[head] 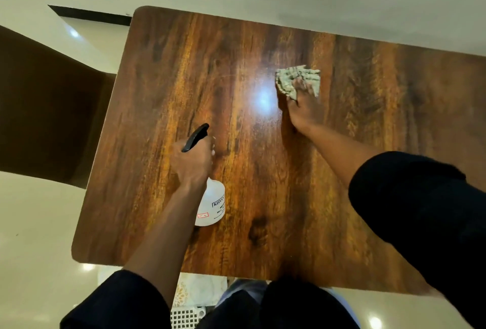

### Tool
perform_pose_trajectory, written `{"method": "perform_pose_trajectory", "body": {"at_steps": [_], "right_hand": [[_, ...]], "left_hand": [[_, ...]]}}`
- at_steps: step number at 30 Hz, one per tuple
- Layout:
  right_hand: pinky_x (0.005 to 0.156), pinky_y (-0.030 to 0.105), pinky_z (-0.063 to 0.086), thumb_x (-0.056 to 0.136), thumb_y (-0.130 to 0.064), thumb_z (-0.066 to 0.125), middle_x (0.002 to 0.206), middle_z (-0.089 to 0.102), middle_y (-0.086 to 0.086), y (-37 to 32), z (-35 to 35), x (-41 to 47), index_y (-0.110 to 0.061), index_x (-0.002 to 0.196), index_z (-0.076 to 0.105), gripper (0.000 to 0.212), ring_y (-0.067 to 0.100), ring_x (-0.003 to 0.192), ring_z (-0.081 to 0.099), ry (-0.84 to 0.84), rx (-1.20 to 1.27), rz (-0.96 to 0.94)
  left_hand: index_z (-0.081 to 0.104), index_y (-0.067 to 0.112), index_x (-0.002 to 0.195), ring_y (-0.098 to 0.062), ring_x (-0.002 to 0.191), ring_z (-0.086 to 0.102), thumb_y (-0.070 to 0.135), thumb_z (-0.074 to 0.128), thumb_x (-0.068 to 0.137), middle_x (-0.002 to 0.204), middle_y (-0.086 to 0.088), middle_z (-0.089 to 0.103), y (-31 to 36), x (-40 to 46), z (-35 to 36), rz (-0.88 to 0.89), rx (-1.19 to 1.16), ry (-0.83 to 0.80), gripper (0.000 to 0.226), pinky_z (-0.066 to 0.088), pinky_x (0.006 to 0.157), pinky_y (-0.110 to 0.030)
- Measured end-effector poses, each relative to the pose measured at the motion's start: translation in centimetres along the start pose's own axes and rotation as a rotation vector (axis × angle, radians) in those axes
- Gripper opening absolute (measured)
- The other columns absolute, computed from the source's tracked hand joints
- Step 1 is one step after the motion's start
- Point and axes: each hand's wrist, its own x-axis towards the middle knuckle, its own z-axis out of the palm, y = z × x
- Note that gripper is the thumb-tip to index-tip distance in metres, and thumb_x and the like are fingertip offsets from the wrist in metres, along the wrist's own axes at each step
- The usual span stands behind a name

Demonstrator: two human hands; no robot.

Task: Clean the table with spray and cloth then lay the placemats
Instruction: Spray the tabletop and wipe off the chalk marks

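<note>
A dark wooden table (pixel 276 197) fills most of the head view. My left hand (pixel 192 161) grips the neck of a white spray bottle (pixel 211 206) with a black trigger head, which stands near the table's left middle. My right hand (pixel 302 106) presses a crumpled grey-green checked cloth (pixel 292 79) onto the tabletop farther away, right of a bright light reflection. Fingers lie over the cloth and partly grip its near edge. Pale patterned mats (pixel 200 292) show below the near table edge, between my arms.
A brown chair (pixel 44 107) stands at the table's left side. Glossy pale floor (pixel 34 223) surrounds the table. A white perforated basket or crate (pixel 186 318) sits under the near edge. Black sleeves cover both upper arms.
</note>
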Motion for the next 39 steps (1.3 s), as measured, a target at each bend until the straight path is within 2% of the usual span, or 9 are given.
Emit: {"method": "perform_pose_trajectory", "body": {"at_steps": [5,13,17,21,23,27,30,34,39], "right_hand": [[0.128,0.050,0.012,0.108,-0.029,0.041,0.172,0.017,-0.001,1.4,2.1,-5.0,-0.025,0.163,0.023,0.058,0.025,0.159,0.008,0.072,0.005,0.188],[0.127,0.056,0.008,0.103,-0.046,0.030,0.173,0.005,-0.005,-2.4,8.5,-14.8,-0.029,0.165,0.012,0.067,0.024,0.160,0.002,-0.267,-0.250,-0.374],[0.127,0.044,0.000,0.107,-0.037,0.040,0.172,0.007,-0.011,0.4,8.2,-16.5,-0.031,0.165,0.012,0.064,0.015,0.159,-0.004,-0.368,-0.228,-0.519],[0.129,0.044,0.005,0.107,-0.031,0.045,0.172,0.011,-0.009,5.7,4.8,-16.9,-0.027,0.165,0.019,0.064,0.017,0.159,0.003,-0.288,-0.182,-0.368],[0.129,0.042,0.009,0.107,-0.030,0.045,0.172,0.008,-0.007,9.3,2.5,-17.3,-0.025,0.165,0.018,0.064,0.018,0.159,0.004,-0.220,-0.159,-0.231],[0.127,0.036,0.010,0.108,-0.029,0.043,0.172,0.007,-0.005,17.8,-1.5,-18.1,-0.023,0.165,0.015,0.064,0.020,0.159,0.004,-0.123,-0.132,-0.022],[0.128,0.037,0.008,0.109,-0.028,0.042,0.172,0.004,-0.005,22.4,-3.6,-19.0,-0.024,0.165,0.010,0.065,0.020,0.159,-0.001,-0.109,-0.113,0.034],[0.128,0.051,0.009,0.108,-0.036,0.037,0.169,-0.006,-0.007,22.2,-2.6,-19.7,-0.030,0.163,0.001,0.066,0.022,0.156,-0.011,-0.110,-0.181,0.049],[0.129,0.052,0.005,0.107,-0.042,0.034,0.170,0.000,0.000,17.1,0.6,-22.7,-0.023,0.164,0.006,0.066,0.026,0.156,-0.007,-0.165,-0.168,-0.111]], "left_hand": [[0.078,0.008,0.076,-0.018,0.053,0.050,0.029,0.072,0.077,0.065,-0.005,0.068,-1.0,-2.1,0.0,0.040,0.028,-0.066,0.022,0.038,0.057,-0.033],[0.074,-0.006,0.082,-0.019,0.049,0.047,0.025,0.076,0.076,0.068,-0.015,0.066,-2.0,-5.4,0.2,0.076,0.063,-0.093,0.032,0.037,0.050,-0.031],[0.075,0.005,0.104,-0.027,0.065,0.058,0.045,0.080,0.058,0.094,-0.018,0.078,-2.9,-6.1,1.2,0.023,0.062,-0.085,0.061,0.046,0.054,-0.037],[0.075,-0.003,0.083,-0.025,0.054,0.048,0.026,0.074,0.071,0.071,-0.019,0.066,-2.7,-9.7,3.0,0.102,0.110,-0.159,0.032,0.041,0.054,-0.036],[0.075,-0.003,0.081,-0.024,0.055,0.048,0.025,0.074,0.076,0.070,-0.018,0.064,-3.2,-10.9,4.0,0.133,0.115,-0.185,0.028,0.040,0.055,-0.034],[0.071,0.024,0.074,-0.021,0.051,0.042,0.016,0.075,0.087,0.070,-0.018,0.059,-4.4,-13.1,5.9,0.172,0.094,-0.257,0.016,0.034,0.056,-0.035],[0.075,0.013,0.077,-0.020,0.049,0.043,0.015,0.073,0.091,0.072,-0.020,0.061,-5.6,-14.4,6.9,0.199,0.111,-0.303,0.015,0.035,0.051,-0.031],[0.073,-0.005,0.080,-0.017,0.047,0.047,0.020,0.073,0.089,0.073,-0.025,0.064,-7.4,-16.0,7.6,0.214,0.101,-0.269,0.027,0.037,0.049,-0.029],[0.075,0.002,0.094,-0.017,0.055,0.054,0.033,0.077,0.085,0.079,-0.015,0.069,-9.5,-18.2,6.9,0.202,0.037,-0.146,0.032,0.043,0.050,-0.027]]}}
